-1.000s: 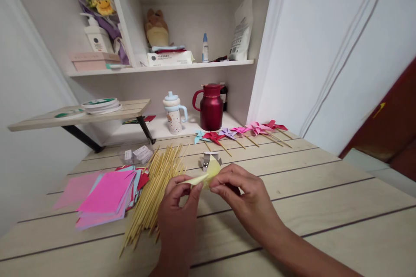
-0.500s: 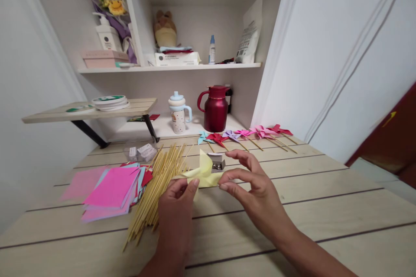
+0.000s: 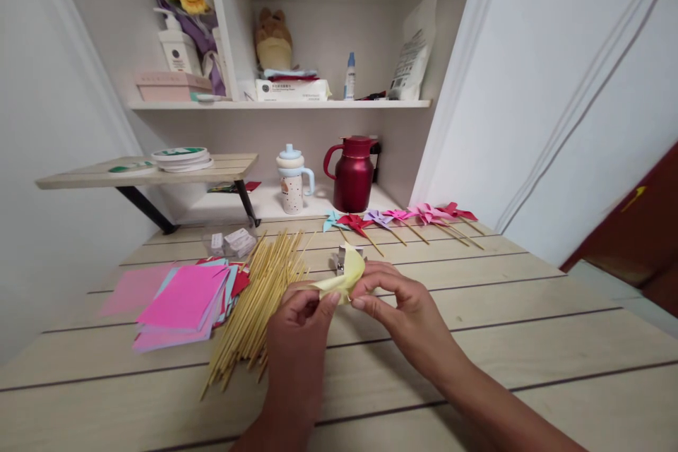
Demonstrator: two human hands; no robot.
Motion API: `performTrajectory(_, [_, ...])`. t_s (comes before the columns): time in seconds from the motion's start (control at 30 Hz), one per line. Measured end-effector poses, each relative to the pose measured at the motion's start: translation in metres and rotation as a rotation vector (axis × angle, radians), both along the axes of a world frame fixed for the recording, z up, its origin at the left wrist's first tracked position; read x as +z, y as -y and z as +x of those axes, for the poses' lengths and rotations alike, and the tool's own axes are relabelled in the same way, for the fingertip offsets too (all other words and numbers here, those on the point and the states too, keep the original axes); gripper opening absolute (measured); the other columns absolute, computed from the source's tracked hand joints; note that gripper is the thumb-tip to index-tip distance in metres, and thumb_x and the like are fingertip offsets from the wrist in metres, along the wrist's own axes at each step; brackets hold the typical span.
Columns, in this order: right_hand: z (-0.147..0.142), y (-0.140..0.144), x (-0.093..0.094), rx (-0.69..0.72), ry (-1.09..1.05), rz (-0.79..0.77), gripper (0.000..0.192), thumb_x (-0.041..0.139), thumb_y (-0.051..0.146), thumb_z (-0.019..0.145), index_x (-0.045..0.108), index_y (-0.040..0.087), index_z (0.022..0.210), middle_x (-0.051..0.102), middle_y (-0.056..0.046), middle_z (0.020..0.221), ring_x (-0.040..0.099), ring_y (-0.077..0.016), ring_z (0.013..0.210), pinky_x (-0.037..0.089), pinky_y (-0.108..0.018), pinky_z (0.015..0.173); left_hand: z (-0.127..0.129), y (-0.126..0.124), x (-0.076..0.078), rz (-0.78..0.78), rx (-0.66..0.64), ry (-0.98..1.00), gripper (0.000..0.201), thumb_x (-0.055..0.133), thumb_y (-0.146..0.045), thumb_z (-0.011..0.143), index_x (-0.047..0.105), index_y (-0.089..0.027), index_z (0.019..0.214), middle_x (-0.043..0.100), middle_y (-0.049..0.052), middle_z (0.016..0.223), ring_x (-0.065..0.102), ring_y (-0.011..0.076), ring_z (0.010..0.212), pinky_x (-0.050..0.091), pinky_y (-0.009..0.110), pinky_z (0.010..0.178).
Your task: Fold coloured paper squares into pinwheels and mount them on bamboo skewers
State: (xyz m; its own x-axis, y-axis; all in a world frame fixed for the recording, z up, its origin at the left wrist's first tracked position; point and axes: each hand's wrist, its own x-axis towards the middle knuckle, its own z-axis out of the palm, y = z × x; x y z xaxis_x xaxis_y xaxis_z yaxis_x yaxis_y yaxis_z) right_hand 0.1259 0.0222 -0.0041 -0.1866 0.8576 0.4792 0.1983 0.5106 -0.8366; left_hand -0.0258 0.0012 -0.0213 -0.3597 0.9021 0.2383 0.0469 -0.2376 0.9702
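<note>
A pale yellow paper pinwheel [image 3: 350, 272], partly folded, is held above the table between both hands. My left hand [image 3: 304, 318] pinches its left side between thumb and fingers. On the other side, my right hand [image 3: 395, 296] is closed on the paper near its middle, thumb and index finger together. One yellow blade stands up and curls between the hands. Just behind it, a small open box [image 3: 340, 259] with shiny metal bits is partly hidden. Bundled thin wooden sticks [image 3: 259, 304] lie left of my left hand.
Pink paper squares [image 3: 183, 300] lie stacked at the left, before small boxes in a clear container [image 3: 233, 243]. Finished pinwheels on sticks [image 3: 378, 220] line the back right. A red jug [image 3: 353, 175] and a cup [image 3: 291, 183] stand behind. A raised wooden shelf [image 3: 227, 168] overhangs the left.
My right hand has moved left, bringing the right side of the yellow paper in toward the middle. Its fingers have drawn closer together. My left hand keeps its pinch.
</note>
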Motion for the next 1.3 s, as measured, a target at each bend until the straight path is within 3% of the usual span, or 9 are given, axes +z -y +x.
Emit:
performTrajectory(0.17, [-0.0017,0.0023,0.0017,0.007,-0.002,0.013,0.01,0.069,0.025,0.083,0.07,0.026,0.073,0.069,-0.003,0.091,0.059,-0.0237,0.099,0.044,-0.04,0.093,0.0021,0.0031,0.0009,0.039,-0.014,-0.044,0.01,0.074,-0.033,0.073,0.076,-0.023,0.071,0.068,0.003,0.087,0.061,0.0181,0.081,0.046,0.027,0.075])
performTrajectory(0.73, [-0.0033,0.0054,0.002,0.002,-0.058,-0.043,0.008,0.069,0.024,0.082,0.07,0.025,0.075,0.068,-0.002,0.094,0.06,-0.0219,0.098,0.042,-0.036,0.094,0.0015,0.0052,-0.0009,0.069,-0.022,-0.093,0.01,0.074,-0.032,0.075,0.076,-0.023,0.072,0.065,0.003,0.086,0.06,0.0168,0.079,0.047,0.026,0.071])
performTrajectory(1.3, [-0.0086,0.0093,-0.0022,0.015,-0.196,-0.145,0.007,0.071,0.027,0.081,0.068,0.024,0.077,0.068,0.002,0.084,0.06,-0.0184,0.085,0.043,-0.031,0.082,0.0006,0.0059,-0.0057,0.156,0.029,-0.187,0.011,0.072,-0.034,0.077,0.075,-0.025,0.071,0.068,0.001,0.087,0.063,0.0175,0.086,0.048,0.027,0.078])
